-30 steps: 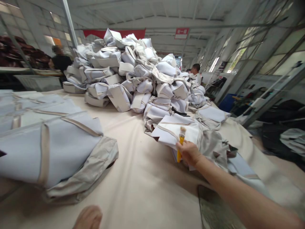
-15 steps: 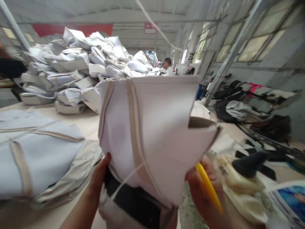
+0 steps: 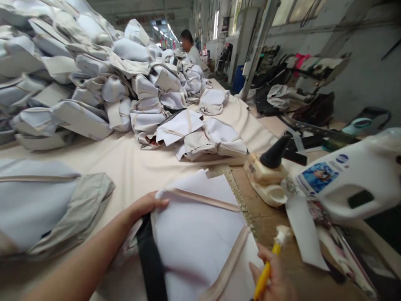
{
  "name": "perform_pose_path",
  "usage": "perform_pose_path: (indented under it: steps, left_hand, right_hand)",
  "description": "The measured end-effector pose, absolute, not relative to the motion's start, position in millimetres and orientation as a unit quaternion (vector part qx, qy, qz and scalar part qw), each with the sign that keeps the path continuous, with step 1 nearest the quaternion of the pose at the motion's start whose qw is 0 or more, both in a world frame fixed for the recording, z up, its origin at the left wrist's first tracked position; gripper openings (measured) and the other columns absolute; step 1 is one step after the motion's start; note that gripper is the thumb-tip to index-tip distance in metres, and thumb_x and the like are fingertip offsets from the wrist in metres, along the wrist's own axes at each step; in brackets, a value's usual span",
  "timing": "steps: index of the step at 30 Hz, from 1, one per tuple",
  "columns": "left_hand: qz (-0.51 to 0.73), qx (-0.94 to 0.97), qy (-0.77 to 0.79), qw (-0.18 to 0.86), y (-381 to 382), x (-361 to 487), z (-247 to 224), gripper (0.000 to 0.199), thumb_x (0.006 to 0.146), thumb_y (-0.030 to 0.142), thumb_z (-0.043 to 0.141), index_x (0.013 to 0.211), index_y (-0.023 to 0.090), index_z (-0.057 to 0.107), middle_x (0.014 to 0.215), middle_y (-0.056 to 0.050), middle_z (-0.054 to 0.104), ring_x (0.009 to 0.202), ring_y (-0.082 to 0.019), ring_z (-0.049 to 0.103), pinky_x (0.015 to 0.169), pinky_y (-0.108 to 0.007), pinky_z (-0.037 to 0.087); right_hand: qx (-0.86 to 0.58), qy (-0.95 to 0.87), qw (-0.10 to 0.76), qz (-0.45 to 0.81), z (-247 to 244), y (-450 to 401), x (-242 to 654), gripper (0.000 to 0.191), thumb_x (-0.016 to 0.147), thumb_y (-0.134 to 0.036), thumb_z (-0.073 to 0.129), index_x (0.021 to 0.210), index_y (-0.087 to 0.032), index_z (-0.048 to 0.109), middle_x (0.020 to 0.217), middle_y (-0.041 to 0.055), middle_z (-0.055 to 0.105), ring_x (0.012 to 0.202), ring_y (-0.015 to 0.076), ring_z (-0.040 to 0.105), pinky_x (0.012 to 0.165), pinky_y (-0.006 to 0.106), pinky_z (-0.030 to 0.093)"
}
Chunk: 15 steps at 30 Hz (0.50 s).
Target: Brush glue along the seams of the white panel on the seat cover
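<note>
White fabric panel, held upright before, now lies flat on the bench's near edge; left hand presses it open-fingered, right hand grips a yellow brush.

A long table covered with beige cloth carries everything. A big heap of folded white fabric pieces fills its far left part. A flat stack of grey-white pieces lies at the left edge. At the near edge lies one white piece with beige strips. Along the right edge stand a glue bottle with a black nozzle and a large white jug.
</note>
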<state>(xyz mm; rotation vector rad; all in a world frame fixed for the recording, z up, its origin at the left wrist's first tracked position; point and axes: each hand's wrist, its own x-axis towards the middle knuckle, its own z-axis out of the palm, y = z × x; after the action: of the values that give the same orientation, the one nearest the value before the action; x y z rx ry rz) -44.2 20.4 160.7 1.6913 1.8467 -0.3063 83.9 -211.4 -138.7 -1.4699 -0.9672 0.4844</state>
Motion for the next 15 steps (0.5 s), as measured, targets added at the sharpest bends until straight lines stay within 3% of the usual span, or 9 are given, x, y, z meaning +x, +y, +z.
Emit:
perform_pose_path:
  steps: [3,6,8,11,13,15]
  left_hand:
    - [-0.169,0.664,0.704,0.186,36.2,-25.1,143.5,0.070,0.055,0.050,0.068,0.111,0.008,0.058,0.107,-0.017,0.065,0.101,-0.037,0.058,0.089,-0.046,0.046]
    - [-0.161,0.710,0.684,0.052,34.7,-0.8,127.7,0.077,0.067,0.041,0.064,0.133,0.010,0.042,0.141,-0.021,0.038,0.135,-0.041,0.021,0.109,-0.057,0.012]
    - [-0.194,0.780,0.594,-0.040,21.9,18.2,110.2,0.064,0.080,0.040,0.053,0.139,0.021,0.036,0.152,-0.010,0.021,0.141,-0.033,-0.001,0.108,-0.060,-0.005]
    - [-0.298,0.845,0.434,-0.089,-4.1,39.4,69.4,0.054,0.087,0.051,0.042,0.138,0.034,0.038,0.153,0.000,0.020,0.141,-0.029,-0.004,0.104,-0.066,-0.008]
    - [-0.350,0.845,0.399,-0.064,-15.7,43.1,38.7,0.059,0.085,0.062,0.038,0.139,0.036,0.036,0.152,0.000,0.021,0.141,-0.031,-0.001,0.102,-0.070,-0.007]
    - [-0.377,0.837,0.394,-0.045,-18.8,39.3,13.7,0.063,0.084,0.067,0.034,0.138,0.036,0.036,0.152,-0.003,0.022,0.141,-0.033,0.005,0.100,-0.073,-0.004]
  right_hand:
    - [-0.687,-0.465,0.549,0.101,-162.0,-209.3,70.3,0.017,0.093,-0.023,0.039,0.105,-0.016,0.050,0.092,0.0157,0.064,0.075,0.0254,0.065,0.059,0.033,0.054]
    - [-0.723,-0.501,0.467,0.083,-164.6,-206.2,61.3,0.020,0.090,-0.012,0.037,0.102,-0.014,0.053,0.076,0.0142,0.061,0.077,0.0296,0.061,0.066,0.042,0.051]
    - [-0.710,-0.532,0.454,0.077,-161.4,-204.2,59.3,0.022,0.089,-0.008,0.036,0.099,-0.014,0.054,0.068,0.0118,0.058,0.074,0.0296,0.059,0.066,0.043,0.050]
    - [-0.681,-0.547,0.485,0.038,-160.2,-200.7,62.2,0.027,0.091,-0.010,0.029,0.093,-0.014,0.056,0.069,0.0130,0.058,0.066,0.0269,0.058,0.058,0.039,0.049]
    - [-0.657,-0.543,0.522,0.028,-164.4,-198.3,71.7,0.025,0.094,-0.019,0.031,0.091,-0.015,0.057,0.078,0.0153,0.062,0.066,0.0256,0.059,0.056,0.038,0.050]
    - [-0.631,-0.528,0.566,0.052,-172.3,-196.0,92.6,0.022,0.093,-0.031,0.042,0.097,-0.016,0.057,0.097,0.0164,0.064,0.078,0.0262,0.062,0.064,0.037,0.053]
